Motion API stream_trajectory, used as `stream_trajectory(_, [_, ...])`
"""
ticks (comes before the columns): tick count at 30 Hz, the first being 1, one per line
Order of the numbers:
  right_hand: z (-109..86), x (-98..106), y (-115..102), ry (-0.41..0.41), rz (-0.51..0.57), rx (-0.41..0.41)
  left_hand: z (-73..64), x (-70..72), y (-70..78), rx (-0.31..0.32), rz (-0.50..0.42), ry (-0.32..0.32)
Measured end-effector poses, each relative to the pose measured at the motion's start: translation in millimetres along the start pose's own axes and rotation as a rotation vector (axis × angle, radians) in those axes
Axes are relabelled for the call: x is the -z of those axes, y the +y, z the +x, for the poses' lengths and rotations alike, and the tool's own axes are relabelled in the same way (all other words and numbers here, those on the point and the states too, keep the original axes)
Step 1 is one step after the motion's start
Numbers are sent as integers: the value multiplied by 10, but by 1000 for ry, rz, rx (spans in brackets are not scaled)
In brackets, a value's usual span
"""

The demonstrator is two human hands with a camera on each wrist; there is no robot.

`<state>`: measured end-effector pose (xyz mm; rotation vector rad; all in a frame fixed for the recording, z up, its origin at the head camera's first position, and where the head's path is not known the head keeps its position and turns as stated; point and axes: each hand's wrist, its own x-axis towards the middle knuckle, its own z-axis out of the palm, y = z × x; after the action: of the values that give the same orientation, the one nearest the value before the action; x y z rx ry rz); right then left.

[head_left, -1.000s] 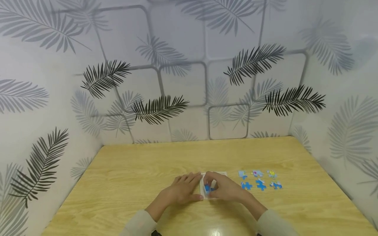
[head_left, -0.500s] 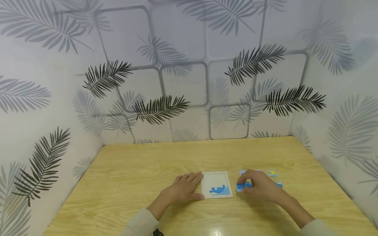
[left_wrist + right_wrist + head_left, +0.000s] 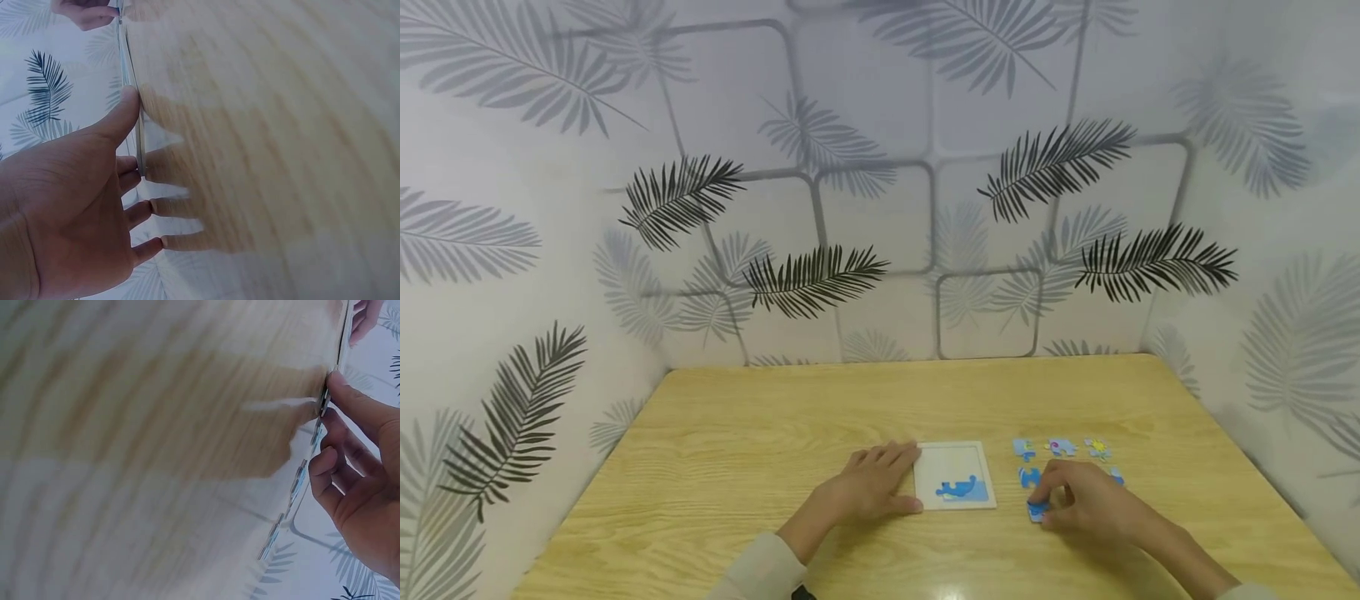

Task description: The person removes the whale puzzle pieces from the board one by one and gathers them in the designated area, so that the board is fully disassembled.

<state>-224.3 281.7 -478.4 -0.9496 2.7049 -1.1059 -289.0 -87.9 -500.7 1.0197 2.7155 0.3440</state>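
My left hand lies spread on the table, fingertips and thumb at the left edge of a square wooden puzzle tray. Joined blue pieces sit in the tray's lower right corner. To the right of the tray, my right hand pinches a blue jigsaw piece between thumb and fingers, low over the tabletop. In the right wrist view, the thumb and index finger meet at a thin piece edge. The left wrist view shows my left thumb and fingers along the tray's thin side.
Loose jigsaw pieces lie beyond my right hand: a light blue one, one with a pink swirl, one with a yellow sun, and a blue one. Another is partly behind the hand. A leaf-patterned wall borders the table.
My right hand has moved from over the tray to the loose pieces on the right, and pinches a piece there, drawn toward the near side. The left hand stays at the tray.
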Motion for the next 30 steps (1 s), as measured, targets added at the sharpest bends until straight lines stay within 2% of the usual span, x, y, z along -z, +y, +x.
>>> stream_trajectory(5, [25, -5, 12, 6, -23, 51, -18, 20, 14, 17, 3, -3])
stream_trajectory(15, [-17, -21, -6, 9, 3, 42, -2, -4, -1, 3, -16, -4])
stream_trajectory(19, [2, -21, -27, 56, -21, 96, 6, -14, 5, -11, -20, -5])
stream_trajectory(24, [137, -45, -103, 115, -86, 196, 6, -7, 2, -13, 12, 4])
stream_trajectory(26, [224, -76, -155, 100, -71, 196, -3, 2, 5, -10, 25, 7])
stream_trajectory(30, [415, -188, -265, 44, -1, 141, -17, 10, 19, -11, 20, 11])
